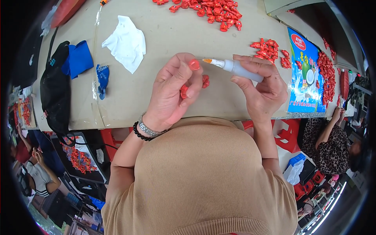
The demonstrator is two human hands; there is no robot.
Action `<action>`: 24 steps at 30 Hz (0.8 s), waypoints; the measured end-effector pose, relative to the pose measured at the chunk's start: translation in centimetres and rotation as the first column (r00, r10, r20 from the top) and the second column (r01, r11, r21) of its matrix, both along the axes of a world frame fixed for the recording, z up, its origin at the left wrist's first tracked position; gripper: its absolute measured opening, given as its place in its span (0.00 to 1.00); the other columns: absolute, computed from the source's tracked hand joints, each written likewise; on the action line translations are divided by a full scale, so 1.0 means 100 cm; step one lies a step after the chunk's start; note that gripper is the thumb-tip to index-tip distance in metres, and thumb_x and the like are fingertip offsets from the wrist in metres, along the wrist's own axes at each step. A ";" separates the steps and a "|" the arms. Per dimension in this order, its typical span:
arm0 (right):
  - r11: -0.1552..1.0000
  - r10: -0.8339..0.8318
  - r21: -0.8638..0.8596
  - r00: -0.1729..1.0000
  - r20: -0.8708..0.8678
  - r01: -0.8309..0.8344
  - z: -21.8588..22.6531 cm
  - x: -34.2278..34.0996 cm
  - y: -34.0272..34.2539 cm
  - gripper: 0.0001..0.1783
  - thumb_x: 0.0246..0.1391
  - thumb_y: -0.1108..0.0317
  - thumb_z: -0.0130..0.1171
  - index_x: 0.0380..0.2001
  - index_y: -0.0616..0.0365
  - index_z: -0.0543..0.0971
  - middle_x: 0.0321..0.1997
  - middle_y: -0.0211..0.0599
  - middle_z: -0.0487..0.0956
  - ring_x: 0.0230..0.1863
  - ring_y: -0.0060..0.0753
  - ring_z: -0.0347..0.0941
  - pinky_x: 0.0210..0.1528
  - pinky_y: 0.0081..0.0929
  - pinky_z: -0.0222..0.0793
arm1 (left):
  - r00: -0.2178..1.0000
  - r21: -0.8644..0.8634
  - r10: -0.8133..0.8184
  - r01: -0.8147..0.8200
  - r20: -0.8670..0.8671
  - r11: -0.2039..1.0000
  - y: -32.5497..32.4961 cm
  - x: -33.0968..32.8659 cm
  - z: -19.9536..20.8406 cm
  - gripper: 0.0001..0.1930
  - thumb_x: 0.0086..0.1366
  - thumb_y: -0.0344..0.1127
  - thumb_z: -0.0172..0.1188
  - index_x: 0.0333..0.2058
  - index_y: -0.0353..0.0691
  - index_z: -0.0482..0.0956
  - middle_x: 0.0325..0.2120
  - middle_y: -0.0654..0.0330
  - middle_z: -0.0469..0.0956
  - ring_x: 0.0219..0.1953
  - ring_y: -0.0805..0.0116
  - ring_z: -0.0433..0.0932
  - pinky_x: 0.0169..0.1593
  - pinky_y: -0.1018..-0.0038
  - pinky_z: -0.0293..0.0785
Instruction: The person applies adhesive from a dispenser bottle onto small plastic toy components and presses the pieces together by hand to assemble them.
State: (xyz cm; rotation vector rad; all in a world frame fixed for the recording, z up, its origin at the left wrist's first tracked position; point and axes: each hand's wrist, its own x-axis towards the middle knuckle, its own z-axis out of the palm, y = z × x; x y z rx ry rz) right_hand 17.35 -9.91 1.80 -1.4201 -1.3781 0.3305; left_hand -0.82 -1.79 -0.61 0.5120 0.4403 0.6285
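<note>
My left hand (169,88) is closed, pinching a small round red plastic part (194,64) between thumb and fingertips. A second red piece (183,91) shows between the curled lower fingers. Just beyond them is another red piece (205,81); whether it is held or lies on the table I cannot tell. In my right hand (268,86) is a translucent white squeeze bottle (239,70) with a thin needle tip and an orange collar. It lies nearly level, its needle pointing left at the pinched part, very close to or touching its top edge.
Red parts are heaped (219,11) at the table's far side, with a smaller cluster (266,50) and a blue printed sheet (295,78) to the right. Leftward lie a white cloth (126,43), blue cloth scraps (80,58) and a black bag (56,88). Other people sit at both sides.
</note>
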 end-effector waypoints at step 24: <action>0.999 -0.033 0.032 0.997 -0.063 0.035 -0.002 0.000 -0.003 0.16 0.37 0.83 0.69 0.33 0.65 0.76 0.38 0.47 0.81 0.42 0.37 0.78 0.39 0.26 0.75 | 0.992 -0.076 0.082 -0.075 0.092 0.994 0.000 -0.001 -0.002 0.10 0.69 0.38 0.52 0.43 0.40 0.70 0.37 0.62 0.75 0.19 0.82 0.60 0.15 0.86 0.53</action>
